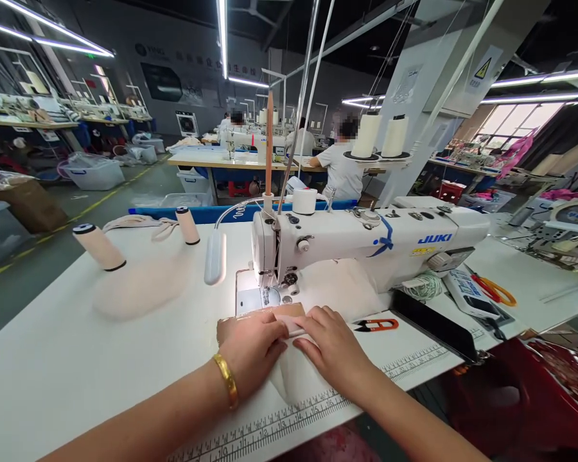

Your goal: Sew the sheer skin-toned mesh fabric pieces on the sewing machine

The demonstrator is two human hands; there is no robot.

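Here, both hands rest flat on a pale fabric piece (289, 369) lying on the desk (52, 359), just in front of the sewing machine (366, 247). The fabric's far edge sits at the foot of the machine's needle area, lit by the small lamp (215, 256) to the machine's left; whether any seam is already sewn cannot be told. Judged from this, the piece is being lined up at the needle and the stitching looks mostly still ahead.

Left hand (253, 350): fingers extended and loosely together, palm down, pressing the fabric; a gold bangle on the wrist. It grips nothing.

Right hand (334, 346): likewise open and flat, fingertips touching a narrow folded strip at the fabric's top edge, close to the left hand's fingertips.

Just right of the right hand, in front of the machine, lie orange thread snips (376, 325). Two cream thread cones (99, 247) lie on their sides well left of the machine.
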